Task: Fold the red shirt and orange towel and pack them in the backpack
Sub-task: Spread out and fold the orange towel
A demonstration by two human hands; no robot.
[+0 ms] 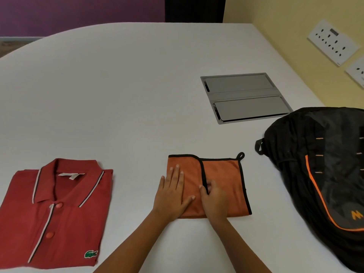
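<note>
The red polo shirt (57,215) lies folded at the near left of the white table (128,85), collar up. The orange towel (222,174) with black trim lies in the near middle, its left part folded over the right. My left hand (173,194) rests flat on the folded flap, fingers spread. Just right of it, my right hand (213,200) pinches the flap's black-trimmed edge. The black backpack (323,166) with orange piping lies on the table at the right, apart from the towel.
A grey metal cable hatch (244,96) is set into the table behind the towel. White wall sockets (332,41) sit on the yellow wall at the far right. The table's curved edge runs along the far left.
</note>
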